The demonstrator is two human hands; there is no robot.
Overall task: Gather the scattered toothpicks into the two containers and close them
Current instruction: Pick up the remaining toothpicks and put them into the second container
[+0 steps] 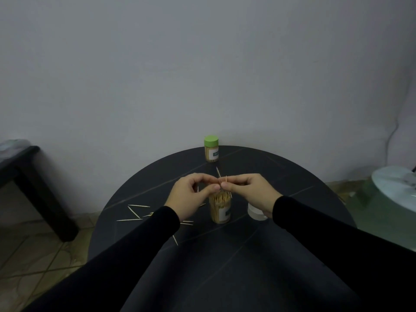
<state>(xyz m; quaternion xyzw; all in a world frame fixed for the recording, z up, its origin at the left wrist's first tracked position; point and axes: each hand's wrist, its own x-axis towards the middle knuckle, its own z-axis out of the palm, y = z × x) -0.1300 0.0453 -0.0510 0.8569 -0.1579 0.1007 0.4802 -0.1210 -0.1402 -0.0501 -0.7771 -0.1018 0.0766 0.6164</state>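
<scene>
A few toothpicks [221, 181] are pinched upright between the left hand [191, 194] and the right hand [249, 190], directly above the open container [220, 209], already nearly full. The tips should be squared together, steered to a gap among the standing picks, then released low. Which fingers actually bear the bundle cannot be told. More scattered toothpicks [135, 212] lie on the round table [292, 176] left of the left wrist; the white lid [256, 213] waits just right; the green-capped container [211, 148] stands closed behind.

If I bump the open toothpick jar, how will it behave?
The open jar is tall and narrow, so it probably tips easily. With no lid and packed full, its toothpicks would likely spill. It is round, so it may then roll.
</scene>
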